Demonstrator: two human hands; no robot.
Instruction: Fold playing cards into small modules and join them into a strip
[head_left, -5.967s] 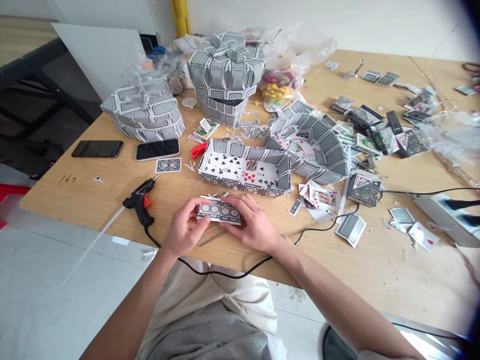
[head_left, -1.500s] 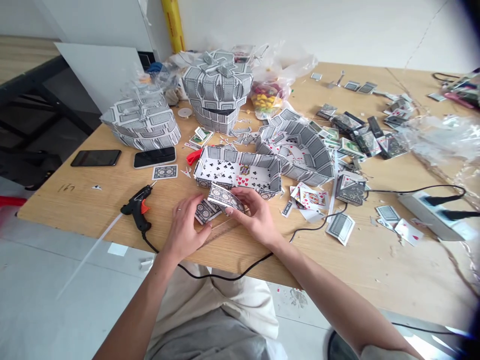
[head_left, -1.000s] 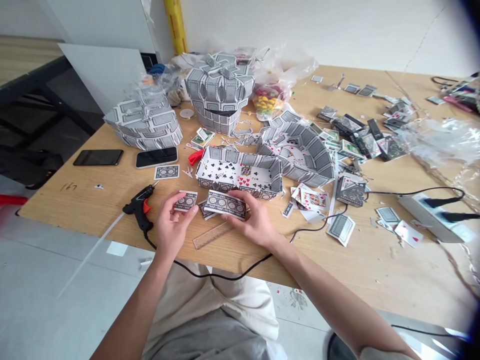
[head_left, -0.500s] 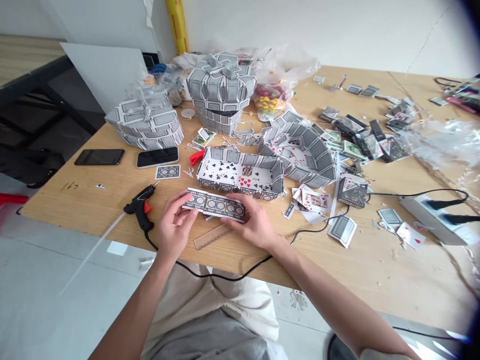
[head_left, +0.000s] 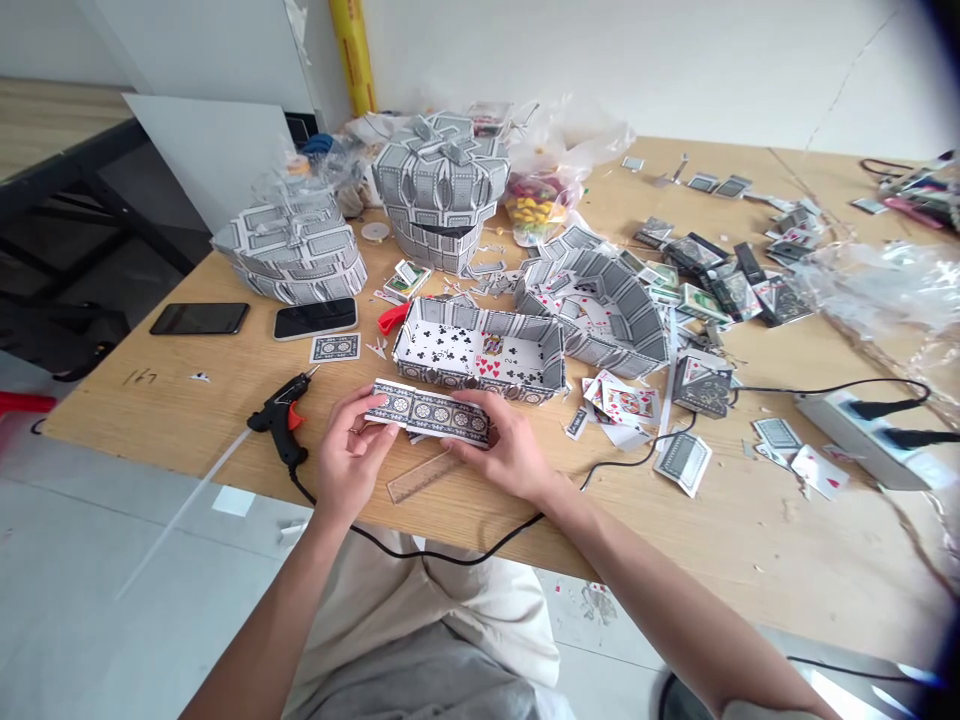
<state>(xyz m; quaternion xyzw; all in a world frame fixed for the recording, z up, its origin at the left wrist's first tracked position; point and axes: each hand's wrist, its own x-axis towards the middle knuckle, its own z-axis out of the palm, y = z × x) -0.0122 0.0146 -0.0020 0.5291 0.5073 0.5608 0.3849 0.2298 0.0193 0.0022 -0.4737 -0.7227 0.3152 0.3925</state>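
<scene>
A strip of joined playing cards (head_left: 431, 411), dark patterned backs facing up, stretches between my two hands. My left hand (head_left: 349, 450) pinches its left end, thumb in front and fingers behind. At the other end my right hand (head_left: 502, 448) is closed on the strip with thumb and fingers. Just beyond it sits an open rectangular box made of cards (head_left: 480, 350), card faces lining its floor. A clear ruler (head_left: 421, 477) lies on the table below the strip. Left of my hands rests a black glue gun (head_left: 283, 415) with an orange trigger.
Two phones (head_left: 199, 319) lie at the left. Behind stand lidded card boxes (head_left: 441, 175) and an open curved card tray (head_left: 600, 300). Loose cards (head_left: 630, 402) and card packs (head_left: 703, 382) are at the right. A black cord runs along the front edge to a power strip (head_left: 874, 440).
Both hands keep their hold on the card strip, almost still. The view has shifted very slightly; nothing else has visibly moved.
</scene>
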